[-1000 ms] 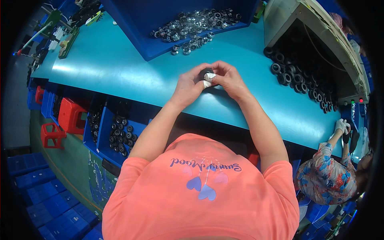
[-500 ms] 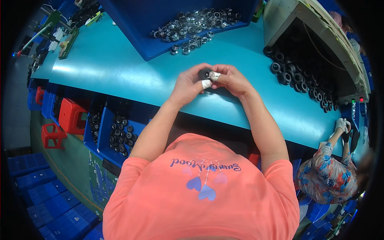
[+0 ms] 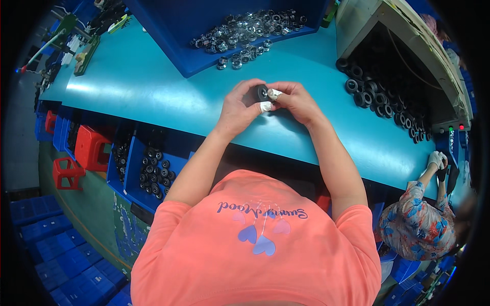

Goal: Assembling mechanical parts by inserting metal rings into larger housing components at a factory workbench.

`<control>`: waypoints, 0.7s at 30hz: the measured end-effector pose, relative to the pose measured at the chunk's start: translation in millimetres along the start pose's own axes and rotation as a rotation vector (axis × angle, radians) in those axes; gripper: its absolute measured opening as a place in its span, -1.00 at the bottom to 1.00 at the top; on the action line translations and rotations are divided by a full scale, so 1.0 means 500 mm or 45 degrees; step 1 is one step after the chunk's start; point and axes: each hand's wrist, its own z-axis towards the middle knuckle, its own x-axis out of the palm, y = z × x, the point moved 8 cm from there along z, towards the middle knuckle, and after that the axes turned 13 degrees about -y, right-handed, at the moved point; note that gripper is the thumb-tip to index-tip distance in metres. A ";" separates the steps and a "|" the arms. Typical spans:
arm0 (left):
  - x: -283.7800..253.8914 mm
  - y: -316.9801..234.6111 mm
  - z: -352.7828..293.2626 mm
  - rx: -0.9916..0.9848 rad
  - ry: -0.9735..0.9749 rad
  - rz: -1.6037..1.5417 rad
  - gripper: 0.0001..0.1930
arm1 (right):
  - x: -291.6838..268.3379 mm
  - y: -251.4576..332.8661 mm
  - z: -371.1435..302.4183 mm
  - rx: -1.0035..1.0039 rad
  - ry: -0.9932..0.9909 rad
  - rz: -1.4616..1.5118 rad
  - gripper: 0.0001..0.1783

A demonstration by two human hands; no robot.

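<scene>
Over the blue-green table (image 3: 168, 102), I hold a small black toy-like wheel (image 3: 262, 93) with a shiny centre between both hands. My left hand (image 3: 237, 108) is closed round its left side, the thumb with white wrapping in front. From the right, my right hand (image 3: 298, 103) pinches it; its wrapped thumb presses near the wheel's face. The fingers behind the wheel are partly hidden. Shiny clear-and-chrome wheel hubs (image 3: 247, 35) lie heaped in a tilted blue bin (image 3: 168, 35) beyond my hands, a few at its lip. To the right, loose black tyre rings (image 3: 365, 92) are spread out.
A pale machine housing (image 3: 357, 25) with a dark opening stands behind the tyres. At far right, a co-worker's gloved hands (image 3: 436, 160) are at the table edge. Below left are a bin of finished-looking wheels (image 3: 155, 173), red stools (image 3: 92, 148) and stacked blue crates (image 3: 66, 255).
The wheel has turned a little between my fingers, showing more of its black outer side. Both hands have shifted slightly, the left fingers lifting a touch. The surroundings look the same.
</scene>
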 end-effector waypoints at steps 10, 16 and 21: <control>-0.026 -0.042 -0.007 0.486 -0.324 0.683 -0.58 | 0.035 0.016 -0.017 -0.149 0.068 -0.158 -0.55; -0.020 -0.044 -0.008 0.420 -0.304 0.661 -0.58 | 0.032 0.016 -0.019 -0.112 -0.001 -0.226 -0.54; -0.019 -0.047 -0.008 0.494 -0.321 0.718 -0.61 | 0.032 0.021 -0.021 -0.125 -0.014 -0.251 -0.55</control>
